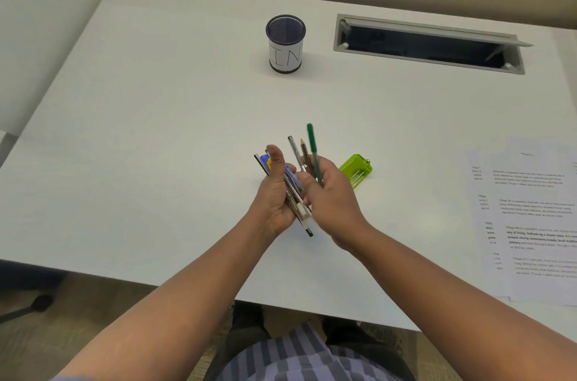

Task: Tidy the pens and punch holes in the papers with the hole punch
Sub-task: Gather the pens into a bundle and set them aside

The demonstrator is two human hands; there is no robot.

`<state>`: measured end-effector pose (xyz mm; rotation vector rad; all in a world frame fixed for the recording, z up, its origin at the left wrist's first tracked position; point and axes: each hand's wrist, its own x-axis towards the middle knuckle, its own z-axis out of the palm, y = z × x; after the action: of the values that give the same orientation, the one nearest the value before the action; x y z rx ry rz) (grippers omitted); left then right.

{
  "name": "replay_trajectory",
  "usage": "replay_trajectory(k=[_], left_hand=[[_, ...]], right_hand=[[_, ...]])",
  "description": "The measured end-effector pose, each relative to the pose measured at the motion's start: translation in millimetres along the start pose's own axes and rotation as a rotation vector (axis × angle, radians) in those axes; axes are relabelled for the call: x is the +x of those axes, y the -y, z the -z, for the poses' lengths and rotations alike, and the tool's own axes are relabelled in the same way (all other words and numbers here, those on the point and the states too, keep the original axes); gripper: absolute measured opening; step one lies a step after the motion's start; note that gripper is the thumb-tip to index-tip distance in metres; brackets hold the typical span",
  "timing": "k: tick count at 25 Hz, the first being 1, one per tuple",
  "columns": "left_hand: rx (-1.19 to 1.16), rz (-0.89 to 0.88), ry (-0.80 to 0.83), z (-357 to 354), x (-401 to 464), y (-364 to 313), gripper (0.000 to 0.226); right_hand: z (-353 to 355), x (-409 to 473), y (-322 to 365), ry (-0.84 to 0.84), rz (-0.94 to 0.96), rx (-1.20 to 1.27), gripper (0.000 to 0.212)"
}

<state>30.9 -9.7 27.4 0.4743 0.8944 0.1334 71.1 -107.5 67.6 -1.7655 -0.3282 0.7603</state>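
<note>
A bundle of pens (292,193) is gripped in the left hand (274,199), thumb upright, fingers curled behind it. Three more, a green pen (313,146), a brown pencil (304,152) and a silver pen (295,151), are pinched in the right hand (331,196), tips fanned up above the fingers. A green hole punch (356,170) lies just beyond the right-hand fingers; printed papers (530,218) well to their right. A mesh pen cup (285,43) stands far beyond the fingertips on the white desk (140,131).

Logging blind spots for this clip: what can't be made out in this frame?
Head view only:
- Papers: cut off by the right edge; print too blurred to read.
- Hole punch: near end hidden behind the right hand.
- Pens in the left hand: overlapped, count unclear.
- Pen cup: bottom not visible.
</note>
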Motion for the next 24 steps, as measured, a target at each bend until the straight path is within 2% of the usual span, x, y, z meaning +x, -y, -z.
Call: replay_trajectory(k=[4,8,10,13,16,19,20,22,24], left_hand=[[-0.082,-0.077,0.084,-3,-4,7,0.071],[-0.161,-0.099,0.145,-7,-11,11,0.073],[-0.137,-0.103,0.132,-8,-13,12,0.066],[-0.151,-0.053,0.046,-8,-13,10,0.046],[-0.244,0.028,-0.039,-3,-11,0,0.032],[-0.301,0.006,-0.075,3,-8,-10,0.024],[-0.328,-0.017,-0.083,4,-8,-15,0.023],[-0.359,-0.087,-0.094,4,-6,-26,0.023],[-0.345,-0.150,-0.078,3,-8,-34,0.023]], right_hand=[[-6,-2,0,0.038,0.137,-0.408,0.025],[-14,-5,2,0.046,0.128,-0.752,0.046],[-18,-5,3,0.058,0.104,-0.895,0.052],[-20,-5,5,0.137,0.135,-0.931,0.043],[-18,-2,8,0.209,0.233,-0.796,0.036],[-11,0,6,-0.018,0.306,-0.482,0.022],[-10,0,4,-0.119,0.265,-0.322,0.018],[-10,3,-1,-0.246,0.044,0.063,0.013],[-15,8,-5,-0.249,-0.266,0.435,0.013]])
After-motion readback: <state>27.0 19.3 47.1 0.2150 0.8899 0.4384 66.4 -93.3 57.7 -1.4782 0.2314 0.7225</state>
